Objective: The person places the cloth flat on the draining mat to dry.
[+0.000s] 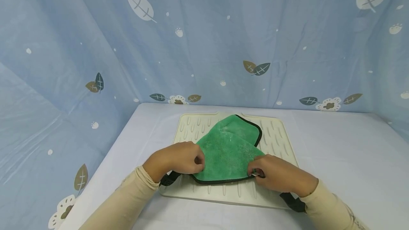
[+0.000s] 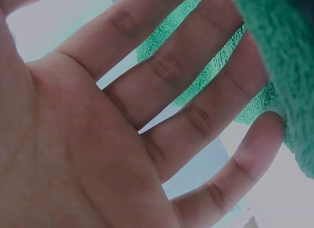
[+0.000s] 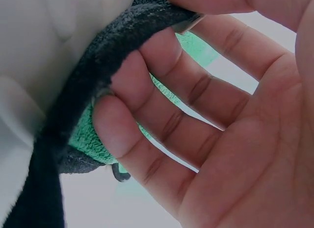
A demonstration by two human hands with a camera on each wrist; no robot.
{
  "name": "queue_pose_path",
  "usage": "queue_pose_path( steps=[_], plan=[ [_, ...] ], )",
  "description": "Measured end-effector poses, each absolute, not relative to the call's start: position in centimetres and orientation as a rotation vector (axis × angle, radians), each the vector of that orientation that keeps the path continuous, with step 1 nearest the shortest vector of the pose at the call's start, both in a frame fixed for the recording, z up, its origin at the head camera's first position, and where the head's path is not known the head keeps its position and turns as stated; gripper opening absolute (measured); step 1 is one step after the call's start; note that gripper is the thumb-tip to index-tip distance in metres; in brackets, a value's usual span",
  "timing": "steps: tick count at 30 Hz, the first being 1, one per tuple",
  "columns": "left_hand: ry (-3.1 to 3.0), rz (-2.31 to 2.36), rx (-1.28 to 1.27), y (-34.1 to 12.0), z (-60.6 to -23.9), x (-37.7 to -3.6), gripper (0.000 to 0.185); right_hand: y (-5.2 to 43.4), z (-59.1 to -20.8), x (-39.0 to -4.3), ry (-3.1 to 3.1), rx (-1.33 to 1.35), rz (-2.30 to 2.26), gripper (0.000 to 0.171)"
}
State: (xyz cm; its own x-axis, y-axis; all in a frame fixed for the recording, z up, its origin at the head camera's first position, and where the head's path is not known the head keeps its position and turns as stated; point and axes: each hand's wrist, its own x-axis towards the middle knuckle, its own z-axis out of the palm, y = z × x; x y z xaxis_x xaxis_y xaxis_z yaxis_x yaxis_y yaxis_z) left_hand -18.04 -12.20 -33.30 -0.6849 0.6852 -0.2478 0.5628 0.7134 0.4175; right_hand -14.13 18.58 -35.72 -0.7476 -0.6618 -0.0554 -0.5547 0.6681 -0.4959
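A plush green towel (image 1: 228,155) with a black hem lies partly folded over a cream ridged mat, one flap angled toward the upper right. At its left edge my left hand (image 1: 182,157) pinches the fabric between bent fingers and thumb. In the left wrist view, the green pile (image 2: 289,66) covers the fingertips. The right hand (image 1: 278,171) grips the lower right corner, where a small white tag (image 1: 255,174) shows by the thumb. Seen from the right wrist, the black hem (image 3: 88,81) runs across the curled fingertips.
The cream mat (image 1: 278,130), with raised oval ridges, lies on a white-covered table (image 1: 345,152). A blue curtain (image 1: 207,38) printed with leaves and flowers hangs behind the table and along its sides. Black straps (image 1: 293,202) circle the wrists.
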Motion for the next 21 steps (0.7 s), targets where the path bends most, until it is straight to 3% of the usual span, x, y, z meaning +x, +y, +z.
queue_pose_path(
  steps=[7,21],
  plan=[
    [2.529,0.46,0.992,-12.2,-33.7,-18.3,0.014,18.4,-35.5,-14.3,2.663,-1.027,-0.702,0.011],
    [2.538,0.449,0.995,-12.0,-34.7,-18.6,0.014,19.6,-34.0,-16.3,3.004,-0.742,-0.827,0.007]
  ],
)
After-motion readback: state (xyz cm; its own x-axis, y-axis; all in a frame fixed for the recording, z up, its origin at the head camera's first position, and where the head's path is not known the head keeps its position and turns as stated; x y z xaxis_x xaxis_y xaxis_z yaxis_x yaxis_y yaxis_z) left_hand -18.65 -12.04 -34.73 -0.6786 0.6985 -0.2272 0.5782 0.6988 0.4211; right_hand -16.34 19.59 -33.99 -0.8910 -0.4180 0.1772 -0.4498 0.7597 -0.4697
